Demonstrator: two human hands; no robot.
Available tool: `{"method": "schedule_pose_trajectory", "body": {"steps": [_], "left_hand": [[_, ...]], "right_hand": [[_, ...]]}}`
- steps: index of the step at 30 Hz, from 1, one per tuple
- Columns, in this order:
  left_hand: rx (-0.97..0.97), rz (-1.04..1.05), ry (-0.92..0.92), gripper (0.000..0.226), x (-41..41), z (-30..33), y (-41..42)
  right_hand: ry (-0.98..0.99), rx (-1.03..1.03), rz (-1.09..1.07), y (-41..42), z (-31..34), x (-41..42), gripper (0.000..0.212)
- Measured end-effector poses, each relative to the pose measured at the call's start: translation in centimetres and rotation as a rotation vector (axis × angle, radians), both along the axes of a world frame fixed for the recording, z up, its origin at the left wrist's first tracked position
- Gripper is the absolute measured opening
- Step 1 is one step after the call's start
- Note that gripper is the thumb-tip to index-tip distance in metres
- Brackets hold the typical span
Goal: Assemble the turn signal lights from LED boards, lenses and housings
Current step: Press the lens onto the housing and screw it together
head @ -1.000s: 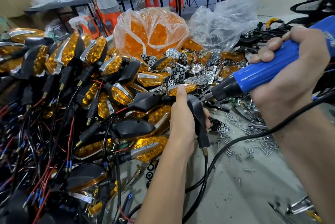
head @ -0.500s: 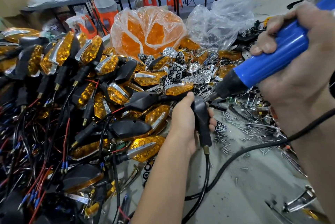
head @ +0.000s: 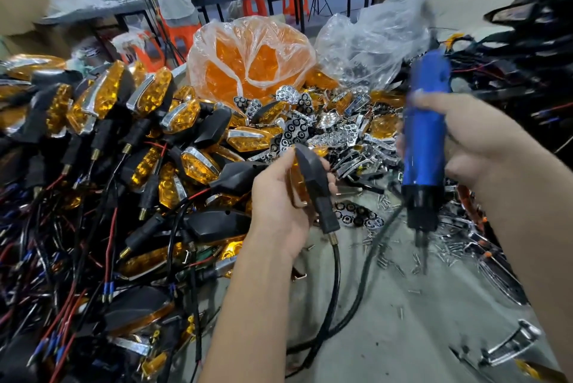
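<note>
Grey worktable (head: pixel 412 336), heaped turn signals (head: pixel 148 141), loose screws (head: pixel 387 255)

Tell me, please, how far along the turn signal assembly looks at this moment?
Done: a large pile of assembled signals with amber lenses and wires lies at left. In hand: the left hand grips one black turn signal, while the right hand holds the blue electric screwdriver upright, bit down, apart from it. Left: a bag of amber lenses, loose chrome reflectors and scattered screws.
</note>
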State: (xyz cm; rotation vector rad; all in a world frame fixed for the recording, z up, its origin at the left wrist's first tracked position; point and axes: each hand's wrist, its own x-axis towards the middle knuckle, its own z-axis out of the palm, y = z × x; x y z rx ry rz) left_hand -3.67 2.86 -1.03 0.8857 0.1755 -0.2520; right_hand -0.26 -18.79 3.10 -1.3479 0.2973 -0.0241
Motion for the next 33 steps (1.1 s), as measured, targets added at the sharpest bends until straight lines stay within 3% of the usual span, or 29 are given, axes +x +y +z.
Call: {"method": "schedule_pose_trajectory", "body": {"steps": [1,4,6,10,12,14,16,19,21,25,29,33], "left_hand": [[0.018,0.013,-0.025,0.037,0.0,0.1,0.1],[0.086,0.01,-0.092,0.05,0.0,0.3,0.1],[0.095,-0.012,-0.111,0.041,0.0,0.4,-0.1],[0.167,0.049,-0.101,0.046,-0.1,0.2,-0.5],[0.17,0.051,-0.098,0.047,-0.2,0.2,-0.6],[0.198,0.037,-0.131,0.035,-0.2,0.1,-0.7],[0.26,0.052,-0.195,0.021,-0.3,0.0,-1.0],[0.501,0.088,-0.3,0.021,-0.6,-0.1,-1.6],[0.614,0.122,-0.405,0.01,-0.8,0.0,-1.6],[0.703,0.142,-0.489,0.018,-1.2,0.7,-0.9],[0.654,0.015,-0.262,0.015,-3.3,1.2,-0.4],[0.958,0.132,-0.303,0.013,-4.0,2.8,2.4]], "right_hand": [[0.047,-0.116,0.017,0.3,-0.3,0.1,0.022],[0.068,-0.719,0.025,1.4,-2.0,0.0,0.038],[0.031,-1.054,-0.046,1.9,-2.4,-0.2,0.052],[0.016,-1.348,-0.033,2.4,-2.7,-0.3,0.062],[0.055,-1.466,-0.005,2.5,-2.4,-0.3,0.054],[-0.02,-1.544,-0.022,2.8,-1.5,-0.5,0.041],[-0.183,-1.366,-0.009,3.2,-0.5,-0.9,0.037],[-0.256,-0.876,0.308,5.1,0.5,-1.9,0.059],[-0.285,-0.755,0.456,6.1,0.1,-2.7,0.046],[-0.336,-0.506,0.396,5.5,0.0,-2.0,0.025],[-0.253,-0.371,0.401,5.0,0.4,-1.5,0.03],[-0.181,-0.174,0.273,5.8,1.8,-0.2,0.033]]}}
